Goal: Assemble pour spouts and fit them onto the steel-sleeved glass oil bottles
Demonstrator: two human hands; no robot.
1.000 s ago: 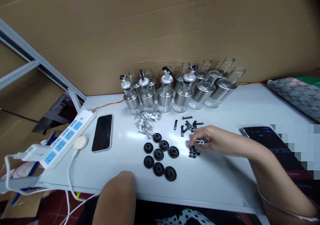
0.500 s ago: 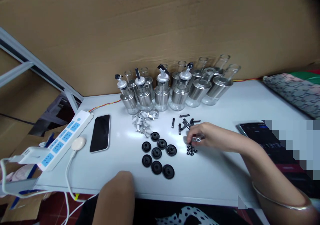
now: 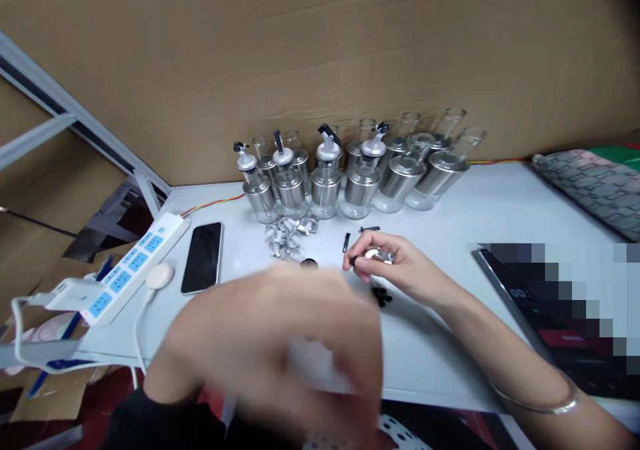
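Observation:
My right hand (image 3: 400, 267) is closed on a silver pourer spout (image 3: 377, 255), with a small black part at the fingertips. Beside it are a few black levers (image 3: 370, 229) and a cluster of small black rings (image 3: 383, 297). My left hand (image 3: 275, 323), smeared by motion, fills the lower middle close to the camera; whether it holds anything is unclear. It covers most of the black round discs, only one disc (image 3: 309, 263) partly showing. Behind it lies a pile of silver spout pieces (image 3: 290, 237).
Glass bottles with steel sleeves (image 3: 326, 187) stand along the cardboard wall (image 3: 320, 50), several topped with pourers. A phone (image 3: 203, 257), a white power strip (image 3: 135, 267) and a charger cable lie left. A large dark device (image 3: 530, 303) and a patterned bag (image 3: 595, 190) are at right.
My left hand has risen from the table's front edge into the middle, hiding the discs. My right hand has moved left and up from the black rings, still holding the silver spout.

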